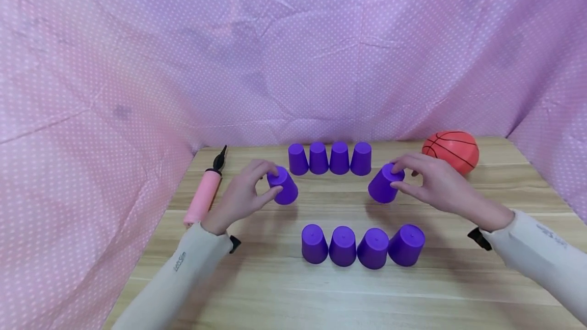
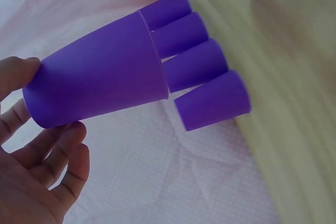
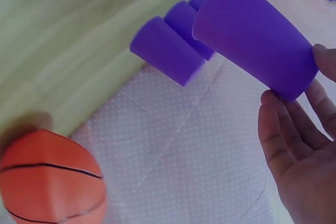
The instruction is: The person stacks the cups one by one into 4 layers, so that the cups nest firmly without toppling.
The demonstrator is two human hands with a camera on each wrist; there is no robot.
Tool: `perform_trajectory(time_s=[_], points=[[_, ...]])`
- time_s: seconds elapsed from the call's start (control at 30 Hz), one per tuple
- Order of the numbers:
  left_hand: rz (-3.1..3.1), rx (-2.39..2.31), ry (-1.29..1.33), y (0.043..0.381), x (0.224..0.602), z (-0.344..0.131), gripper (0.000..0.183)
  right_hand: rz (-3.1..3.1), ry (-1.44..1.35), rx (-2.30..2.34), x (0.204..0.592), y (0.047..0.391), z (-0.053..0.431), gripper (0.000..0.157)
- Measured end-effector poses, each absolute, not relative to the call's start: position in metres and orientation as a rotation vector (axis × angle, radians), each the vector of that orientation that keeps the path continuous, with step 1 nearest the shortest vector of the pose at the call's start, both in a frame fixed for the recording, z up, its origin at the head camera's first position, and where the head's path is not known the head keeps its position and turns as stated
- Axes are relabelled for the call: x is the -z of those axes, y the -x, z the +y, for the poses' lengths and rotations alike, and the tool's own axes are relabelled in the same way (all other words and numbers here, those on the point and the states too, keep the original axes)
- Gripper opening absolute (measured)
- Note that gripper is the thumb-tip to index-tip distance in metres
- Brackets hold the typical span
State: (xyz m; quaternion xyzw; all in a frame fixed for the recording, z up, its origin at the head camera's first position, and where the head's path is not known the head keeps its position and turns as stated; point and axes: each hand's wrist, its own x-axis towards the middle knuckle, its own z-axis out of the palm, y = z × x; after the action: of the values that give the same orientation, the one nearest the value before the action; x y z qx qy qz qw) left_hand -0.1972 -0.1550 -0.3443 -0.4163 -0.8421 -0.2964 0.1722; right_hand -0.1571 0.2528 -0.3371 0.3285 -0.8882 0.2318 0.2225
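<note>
My left hand (image 1: 245, 191) pinches an upside-down purple cup (image 1: 285, 188) by its closed end, thumb on one side and fingers on the other. On the right, my right hand (image 1: 431, 180) holds a second purple cup (image 1: 384, 185) the same way, tilted with its mouth down and to the left. Both wrist views show the cups' mouths pointing away from the palms. Between and behind the held cups, a back row of upside-down purple cups (image 1: 339, 159) stands on the table. Closer to me is a front row of several more (image 1: 343, 246), also mouth down.
A pink hand pump (image 1: 203, 195) with a black nozzle lies at the table's left side. An orange-red basketball-patterned ball (image 1: 454, 150), partly deflated in shape, sits at the back right behind my right hand. Pink dotted cloth (image 1: 293, 55) hangs around the wooden table (image 1: 257, 289).
</note>
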Motion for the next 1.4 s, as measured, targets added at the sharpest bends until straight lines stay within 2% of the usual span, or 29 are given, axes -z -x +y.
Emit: perform_trajectory(time_s=[0.27,0.83,1.1,1.4], points=[[-2.411,0.833,1.096,0.232,0.333,-0.138,0.024,-2.458,-0.822,-0.653,0.317,0.186,0.241,0.025],[-2.537,0.814,0.933,0.304,0.332,-0.100,0.022,-2.552,-0.599,-0.805,0.324,0.258,0.211,0.018],[-2.652,0.819,0.900,0.323,0.332,-0.085,0.022,-2.672,-0.528,-0.849,0.321,0.279,0.201,0.021],[-2.669,0.873,0.903,0.334,0.334,-0.081,0.021,-2.704,-0.501,-0.864,0.324,0.289,0.201,0.022]])
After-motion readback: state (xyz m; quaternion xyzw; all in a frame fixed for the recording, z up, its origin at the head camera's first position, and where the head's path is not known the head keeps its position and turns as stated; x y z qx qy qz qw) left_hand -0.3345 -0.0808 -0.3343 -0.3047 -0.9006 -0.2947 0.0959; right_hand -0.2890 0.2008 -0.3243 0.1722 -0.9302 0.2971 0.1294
